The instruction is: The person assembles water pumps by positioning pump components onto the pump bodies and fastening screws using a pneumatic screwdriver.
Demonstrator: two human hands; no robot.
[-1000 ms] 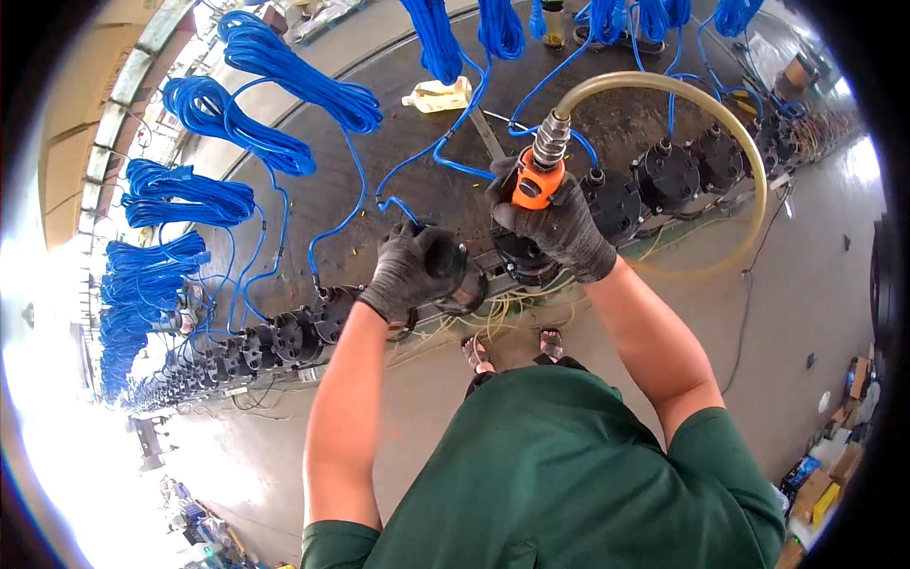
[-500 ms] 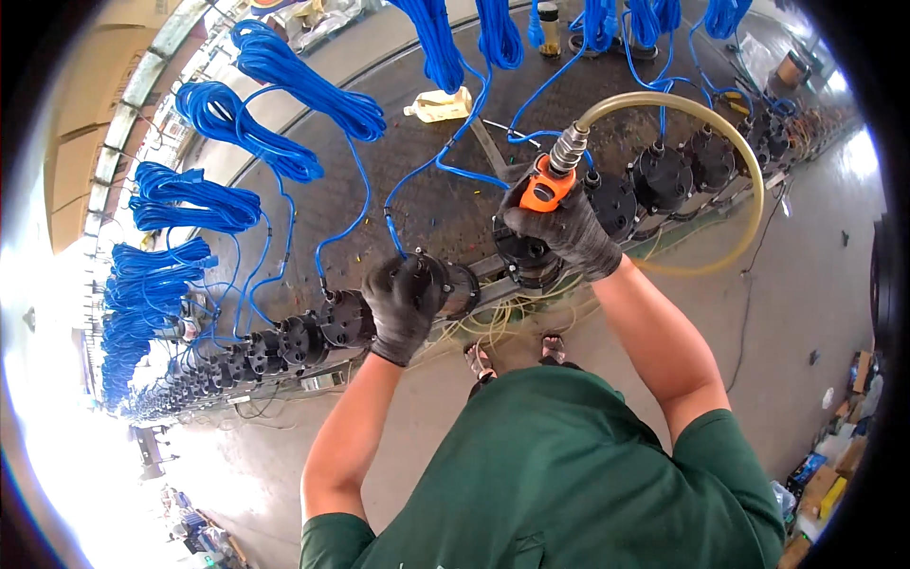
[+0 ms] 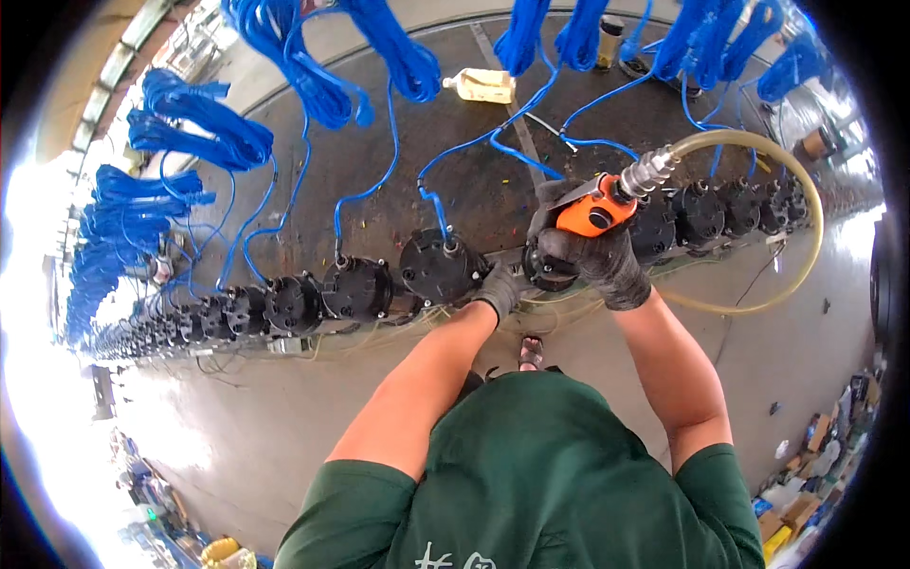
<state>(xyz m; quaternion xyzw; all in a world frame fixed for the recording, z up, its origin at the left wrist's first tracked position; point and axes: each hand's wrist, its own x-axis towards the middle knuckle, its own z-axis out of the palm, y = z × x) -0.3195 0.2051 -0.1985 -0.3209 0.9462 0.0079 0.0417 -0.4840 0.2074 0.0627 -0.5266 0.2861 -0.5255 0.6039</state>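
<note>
Both hands gloved (dark knit), arms extended forward; right hand (image 3: 599, 258) fisted, left hand (image 3: 500, 289) curled.

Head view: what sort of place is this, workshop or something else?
Most likely a factory assembly floor: a long row of identical black round units on a line, each trailing coiled blue cables, and the right hand gripping an orange air tool fed by a hose.

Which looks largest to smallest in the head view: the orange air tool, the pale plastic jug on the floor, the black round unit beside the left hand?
1. black round unit
2. and 3. orange air tool and pale plastic jug: they look alike in size, and the jug lies farther away, so I leave these two unranked.
</note>
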